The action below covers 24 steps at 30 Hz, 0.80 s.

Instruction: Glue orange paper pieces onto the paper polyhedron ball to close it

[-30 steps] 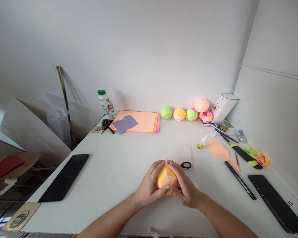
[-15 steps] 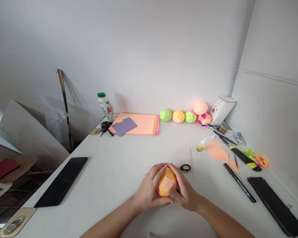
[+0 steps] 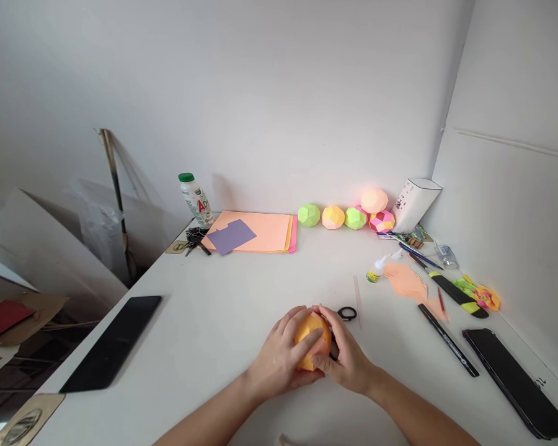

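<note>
Both hands cup an orange faceted paper ball [image 3: 312, 331] just above the white table [image 3: 223, 310] near its front edge. My left hand [image 3: 281, 356] wraps the ball's left side, with the thumb laid across its front. My right hand [image 3: 346, 356] presses against its right side, fingers curled around it. Black scissors [image 3: 346, 314] lie right behind the hands, partly hidden by my right hand.
Several paper balls [image 3: 344, 215] line the back wall beside a white box [image 3: 415, 203]. Coloured paper sheets [image 3: 260, 231], keys and a bottle [image 3: 194, 198] sit back left. A glue bottle, pens, paper scraps and a black phone [image 3: 516, 381] lie right; another black slab [image 3: 114, 341] lies left.
The ball has been turned between my hands, and my left thumb has moved across its front. The hands stay in the same spot on the table.
</note>
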Each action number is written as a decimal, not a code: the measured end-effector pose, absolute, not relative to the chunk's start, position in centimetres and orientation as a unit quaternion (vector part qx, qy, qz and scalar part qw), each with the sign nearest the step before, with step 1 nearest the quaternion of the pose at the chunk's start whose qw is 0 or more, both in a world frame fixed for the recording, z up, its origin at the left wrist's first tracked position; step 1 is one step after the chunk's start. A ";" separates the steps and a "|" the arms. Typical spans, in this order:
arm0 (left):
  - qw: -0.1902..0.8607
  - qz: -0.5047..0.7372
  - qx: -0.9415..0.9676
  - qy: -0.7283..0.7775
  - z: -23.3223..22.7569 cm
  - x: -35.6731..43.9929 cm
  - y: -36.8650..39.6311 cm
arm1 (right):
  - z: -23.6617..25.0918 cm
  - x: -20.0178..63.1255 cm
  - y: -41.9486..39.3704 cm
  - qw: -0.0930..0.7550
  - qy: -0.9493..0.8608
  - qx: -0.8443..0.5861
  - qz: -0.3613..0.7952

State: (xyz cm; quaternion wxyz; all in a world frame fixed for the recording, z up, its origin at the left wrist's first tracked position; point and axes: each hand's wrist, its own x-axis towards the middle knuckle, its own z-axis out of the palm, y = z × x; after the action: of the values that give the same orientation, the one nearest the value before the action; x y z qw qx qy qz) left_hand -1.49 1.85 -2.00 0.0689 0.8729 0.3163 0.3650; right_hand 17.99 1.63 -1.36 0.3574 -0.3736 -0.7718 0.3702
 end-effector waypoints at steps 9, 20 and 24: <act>0.245 0.418 0.806 0.339 -1.5 -1.9 1.6 | -0.9 18.3 1.8 0.433 -0.780 -0.368 0.262; 0.291 0.420 0.775 0.373 -2.7 -1.5 1.9 | -1.7 18.3 1.9 0.367 -0.812 -0.348 0.291; 0.185 0.408 0.809 0.382 -3.0 -1.4 1.9 | -1.9 18.1 1.8 0.360 -0.817 -0.338 0.297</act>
State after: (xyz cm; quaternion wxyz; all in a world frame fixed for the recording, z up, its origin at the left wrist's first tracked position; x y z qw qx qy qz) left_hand -1.40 1.87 -2.96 0.1850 0.8086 0.3817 0.4078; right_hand 18.13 1.83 -1.86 0.3605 -0.3382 -0.8169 0.2973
